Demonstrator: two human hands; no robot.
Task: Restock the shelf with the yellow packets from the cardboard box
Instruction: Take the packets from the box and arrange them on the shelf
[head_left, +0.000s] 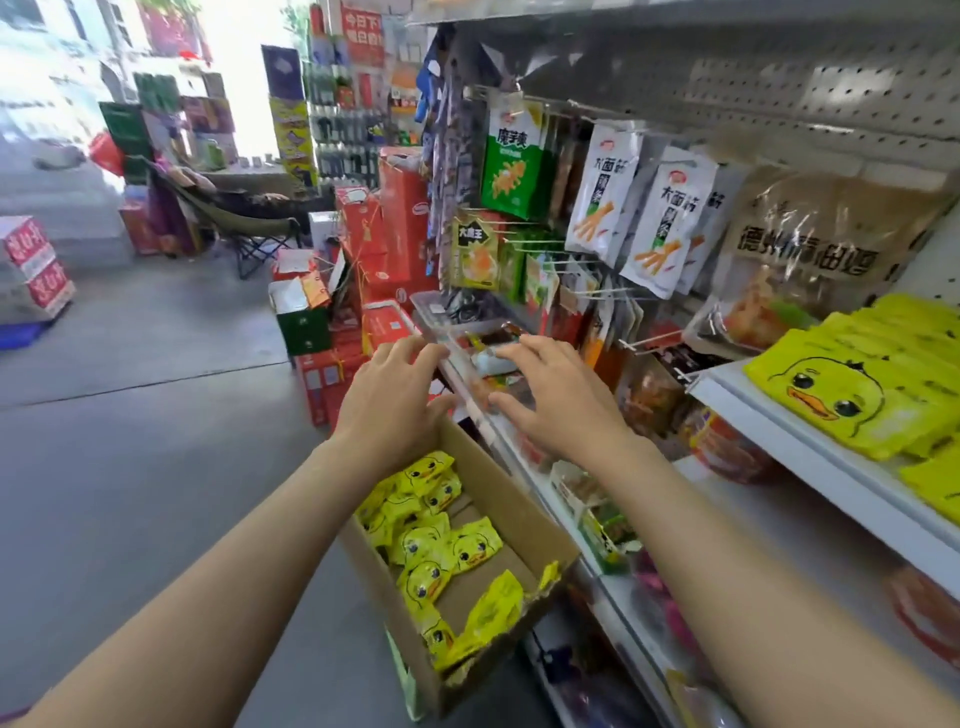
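Head | both hands' fingers spread, empty: left hand (390, 400), right hand (563, 397) | duck-face yellow packets (852, 387), cardboard box (498, 499)

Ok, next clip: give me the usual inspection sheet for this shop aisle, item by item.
Surface: white shelf at right, front edge bare, duck packets stacked on it.
Job's things: cardboard box open below the hands, yellow packets loose inside; more yellow duck packets on shelf.
Clutter: hanging snack bags on pegs; clear tray of small goods beneath the hands.
Hands: left hand and right hand both open, fingers spread over the tray, holding nothing.
Cables: nothing seen.
Surroundings: red cartons stacked on the floor, folding chair, bright doorway behind.
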